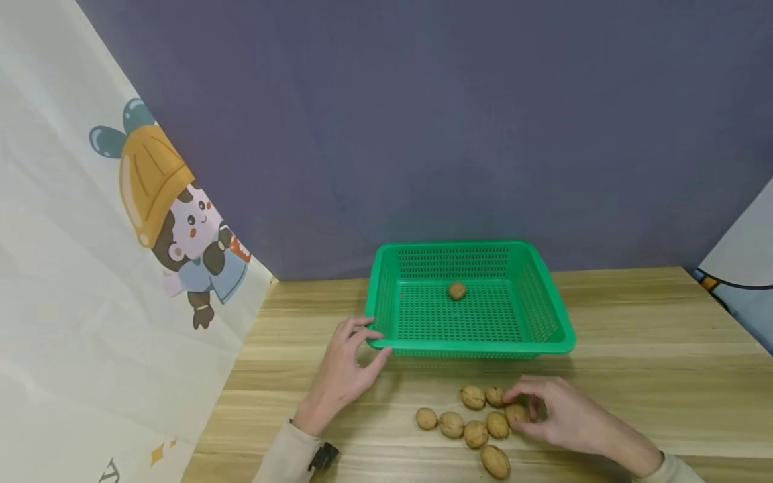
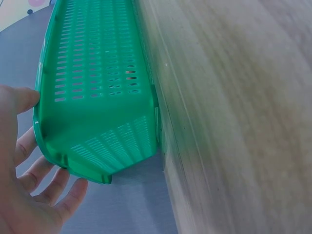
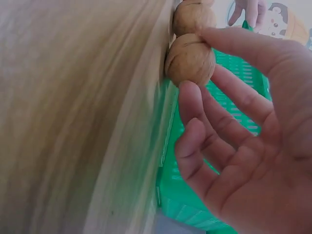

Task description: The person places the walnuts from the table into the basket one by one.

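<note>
My right hand (image 1: 564, 412) pinches a walnut (image 1: 516, 415) between thumb and fingertips, low over the table at the right end of a loose group. In the right wrist view that walnut (image 3: 190, 61) sits beside another walnut (image 3: 194, 18), and the other fingers curl loosely below. My left hand (image 1: 347, 369) touches the near left corner of a green plastic basket (image 1: 471, 346), fingers spread over the rim and thumb at its front. The left wrist view shows this hand (image 2: 29, 190) with fairly straight fingers along the rim. One walnut (image 1: 457, 290) lies inside the basket.
Several walnuts (image 1: 475, 434) lie on the wooden table (image 1: 634, 376) in front of the basket. A dark blue-grey wall (image 1: 423, 121) stands behind it. On the left is a white sheet (image 1: 72, 282) with a cartoon figure.
</note>
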The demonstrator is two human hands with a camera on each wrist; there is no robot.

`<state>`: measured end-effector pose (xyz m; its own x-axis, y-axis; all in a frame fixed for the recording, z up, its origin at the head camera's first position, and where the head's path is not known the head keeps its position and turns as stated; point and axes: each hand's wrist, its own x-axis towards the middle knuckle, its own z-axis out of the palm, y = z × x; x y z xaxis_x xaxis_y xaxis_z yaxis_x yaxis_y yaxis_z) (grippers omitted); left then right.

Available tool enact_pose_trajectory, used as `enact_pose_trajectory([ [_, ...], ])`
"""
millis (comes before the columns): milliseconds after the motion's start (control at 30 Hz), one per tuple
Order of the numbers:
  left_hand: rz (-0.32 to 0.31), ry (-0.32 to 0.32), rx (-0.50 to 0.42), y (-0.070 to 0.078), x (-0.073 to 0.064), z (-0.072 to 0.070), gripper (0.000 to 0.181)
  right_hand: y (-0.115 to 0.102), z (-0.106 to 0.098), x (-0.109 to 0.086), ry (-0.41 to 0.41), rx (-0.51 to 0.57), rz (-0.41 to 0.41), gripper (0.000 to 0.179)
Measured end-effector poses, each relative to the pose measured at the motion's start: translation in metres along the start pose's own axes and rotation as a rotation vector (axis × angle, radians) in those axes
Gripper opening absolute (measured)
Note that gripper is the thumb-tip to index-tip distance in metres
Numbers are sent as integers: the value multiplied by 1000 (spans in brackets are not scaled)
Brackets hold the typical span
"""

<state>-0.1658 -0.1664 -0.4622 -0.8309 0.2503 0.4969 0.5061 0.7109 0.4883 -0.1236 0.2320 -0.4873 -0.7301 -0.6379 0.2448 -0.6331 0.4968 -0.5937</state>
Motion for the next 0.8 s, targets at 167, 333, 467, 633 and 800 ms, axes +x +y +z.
enact_pose_trajectory([
  [167,-6,-6,2,1,0,-1,21,3,1,-2,-26,-3,8,35],
  [333,-16,-8,1,2,-1,-2,21,6,-3,-4,-104,103,74,43],
  [467,-18,-6,0,2,-1,-3,21,10,-7,-5,-153,216,127,45],
  [633,-17,-4,-5,2,-1,-4,23,10,-7,-5,-148,210,105,40],
  [800,-17,-6,-7,3,-1,-3,22,6,-9,-6,-159,196,110,35],
])
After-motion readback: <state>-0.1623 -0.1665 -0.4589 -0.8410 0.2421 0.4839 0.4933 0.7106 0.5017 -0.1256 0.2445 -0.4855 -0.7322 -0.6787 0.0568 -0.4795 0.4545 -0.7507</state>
